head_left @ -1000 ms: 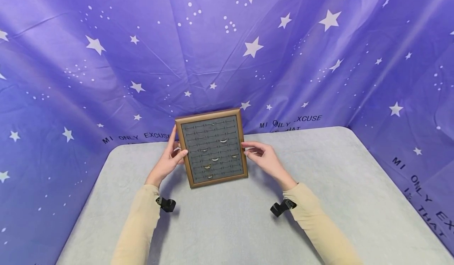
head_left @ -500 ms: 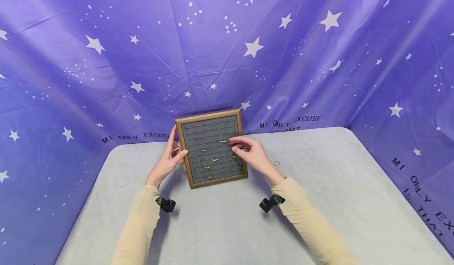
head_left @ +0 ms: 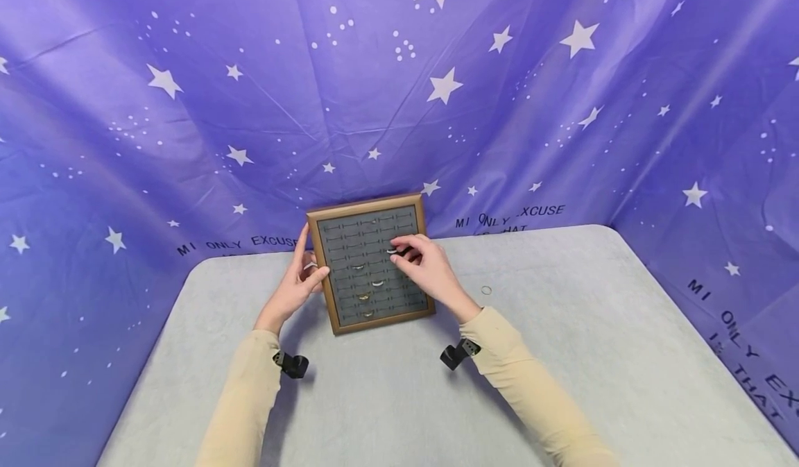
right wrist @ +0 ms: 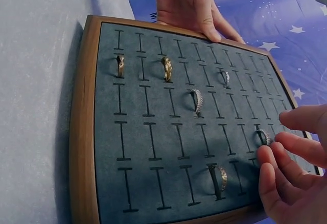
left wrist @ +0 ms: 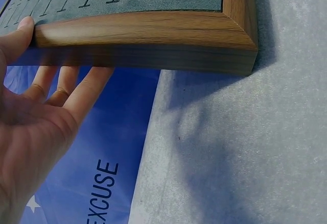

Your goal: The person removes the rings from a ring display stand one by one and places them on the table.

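Left hand point(head_left: 293, 290) grips left edge of ring tray point(head_left: 382, 322), thumb front, fingers behind. Tray tilts at table's point(head_left: 399, 397) far side. Right hand point(head_left: 433, 267): fingers bent, parted, right by silver ring point(right wrist: 263, 137); can't tell if holding. Loose ring point(head_left: 486, 293) lies right.

your frame point(left wrist: 148, 30) looks like grainy wood with a soft sheen, the pad point(right wrist: 140, 193) is matt, kinda felty, rings point(right wrist: 167, 69) are shiny metal, and that far backdrop point(head_left: 349, 71) is slick, creased cloth.
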Available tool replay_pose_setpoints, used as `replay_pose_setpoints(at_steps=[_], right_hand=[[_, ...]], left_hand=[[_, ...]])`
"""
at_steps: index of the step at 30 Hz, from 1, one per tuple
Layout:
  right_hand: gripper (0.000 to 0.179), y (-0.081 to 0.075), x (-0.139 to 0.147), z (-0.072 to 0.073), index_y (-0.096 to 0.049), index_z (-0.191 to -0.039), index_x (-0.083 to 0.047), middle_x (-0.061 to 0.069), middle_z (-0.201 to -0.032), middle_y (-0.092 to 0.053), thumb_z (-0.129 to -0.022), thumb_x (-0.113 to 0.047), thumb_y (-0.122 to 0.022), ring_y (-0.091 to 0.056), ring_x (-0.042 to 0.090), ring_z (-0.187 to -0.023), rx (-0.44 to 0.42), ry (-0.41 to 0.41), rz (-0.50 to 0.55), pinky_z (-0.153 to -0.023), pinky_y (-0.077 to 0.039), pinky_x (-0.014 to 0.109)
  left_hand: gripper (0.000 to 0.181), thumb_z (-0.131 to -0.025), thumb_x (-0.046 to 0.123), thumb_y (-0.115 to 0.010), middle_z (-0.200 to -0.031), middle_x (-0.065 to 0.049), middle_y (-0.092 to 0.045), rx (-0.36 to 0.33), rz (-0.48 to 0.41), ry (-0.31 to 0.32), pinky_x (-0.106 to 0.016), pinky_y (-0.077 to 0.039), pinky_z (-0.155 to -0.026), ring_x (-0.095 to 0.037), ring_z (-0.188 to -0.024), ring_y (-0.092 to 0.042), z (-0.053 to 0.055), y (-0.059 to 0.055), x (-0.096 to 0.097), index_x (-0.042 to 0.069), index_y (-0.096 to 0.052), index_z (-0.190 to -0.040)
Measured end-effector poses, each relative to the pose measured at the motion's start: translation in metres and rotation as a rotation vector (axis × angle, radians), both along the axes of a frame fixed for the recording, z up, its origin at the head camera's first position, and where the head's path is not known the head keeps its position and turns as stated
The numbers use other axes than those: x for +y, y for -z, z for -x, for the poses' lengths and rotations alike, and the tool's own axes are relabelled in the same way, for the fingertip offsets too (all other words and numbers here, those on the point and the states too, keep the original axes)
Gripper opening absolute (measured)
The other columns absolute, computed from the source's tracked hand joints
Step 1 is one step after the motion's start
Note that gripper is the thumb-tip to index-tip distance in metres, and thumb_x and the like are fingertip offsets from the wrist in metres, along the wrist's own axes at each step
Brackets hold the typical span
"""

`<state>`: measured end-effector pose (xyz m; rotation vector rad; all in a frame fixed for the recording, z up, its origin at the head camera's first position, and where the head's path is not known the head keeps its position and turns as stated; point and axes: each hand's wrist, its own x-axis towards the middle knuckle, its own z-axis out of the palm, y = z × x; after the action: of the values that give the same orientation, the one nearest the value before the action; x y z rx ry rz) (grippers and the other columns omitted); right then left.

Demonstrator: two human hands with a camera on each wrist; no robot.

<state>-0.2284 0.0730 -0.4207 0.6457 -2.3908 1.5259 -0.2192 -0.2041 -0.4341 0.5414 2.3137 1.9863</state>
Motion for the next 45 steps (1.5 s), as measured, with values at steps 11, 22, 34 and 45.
replay_pose_setpoints(at_steps=[11,22,34,45], right_hand=[[0.012,0.005,-0.006,0.002,-0.073,-0.097,-0.002,0.007,-0.089,-0.059,-0.085,-0.001,-0.07,-0.057,0.015,-0.071,0.073,0.056,-0.049,-0.063,-0.052,0.025],[0.004,0.004,-0.014,0.0,-0.069,-0.084,-0.007,0.001,-0.081,-0.053,-0.083,-0.007,-0.073,-0.053,0.012,-0.068,0.054,0.155,-0.118,-0.063,-0.045,0.026],[0.01,0.007,-0.011,-0.001,-0.065,-0.078,-0.008,0.003,-0.081,-0.054,-0.082,-0.004,-0.073,-0.053,0.016,-0.073,-0.004,0.1,-0.044,-0.063,-0.045,0.025],[0.009,0.013,-0.004,-0.013,-0.063,-0.084,-0.006,0.008,-0.089,-0.055,-0.086,-0.002,-0.07,-0.058,0.016,-0.077,-0.068,-0.003,0.066,-0.063,-0.048,0.023]], left_hand=[[0.088,-0.097,0.0,-0.054,-0.094,-0.011,-0.04,0.004,-0.005,0.0,-0.029,-0.055,-0.061,-0.015,-0.073,-0.046,-0.001,-0.001,0.001,0.027,0.005,-0.156],[0.087,-0.098,0.002,-0.055,-0.093,-0.011,-0.043,0.002,0.015,-0.012,-0.026,-0.054,-0.061,-0.016,-0.074,-0.045,-0.002,0.0,-0.001,0.029,0.004,-0.156],[0.088,-0.097,0.001,-0.055,-0.095,-0.011,-0.042,-0.001,0.008,-0.009,-0.038,-0.057,-0.066,-0.016,-0.076,-0.048,-0.002,-0.003,0.001,0.028,0.005,-0.156],[0.088,-0.097,0.001,-0.054,-0.094,-0.012,-0.043,0.008,0.009,-0.004,-0.036,-0.056,-0.064,-0.017,-0.075,-0.047,-0.002,-0.001,0.001,0.025,0.006,-0.156]])
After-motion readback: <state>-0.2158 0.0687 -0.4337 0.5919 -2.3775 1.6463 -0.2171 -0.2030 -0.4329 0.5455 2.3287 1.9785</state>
